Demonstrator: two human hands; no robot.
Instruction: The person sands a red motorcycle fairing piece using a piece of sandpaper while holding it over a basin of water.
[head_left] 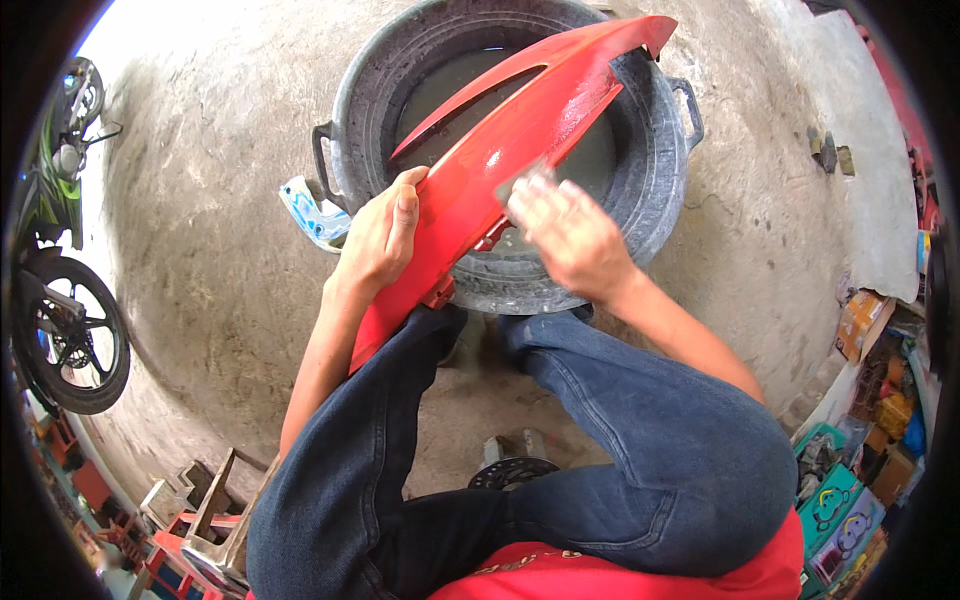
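A long glossy red plastic motorcycle body panel (pixel 465 200) slants from my left thigh up across a black tub (pixel 662 200). Its pointed far end reaches past the tub's back rim, and its surface looks wet in places. My left hand (pixel 378 238) is closed on the panel's left edge, thumb lying on top. My right hand (pixel 572 238) presses a small grey pad (pixel 520 183), perhaps sandpaper, against the panel's right side; motion smears the fingertips and the pad. Dull, shallow water (pixel 590 160) shows inside the tub below the panel.
A blue-and-white curved plastic piece (pixel 312 212) lies on the concrete floor by the tub's left handle. A motorcycle (pixel 75 330) stands at far left. Wooden and red frames (pixel 205 525) are at lower left. Boxes and clutter (pixel 850 500) line the lower right. My knees flank the tub's near side.
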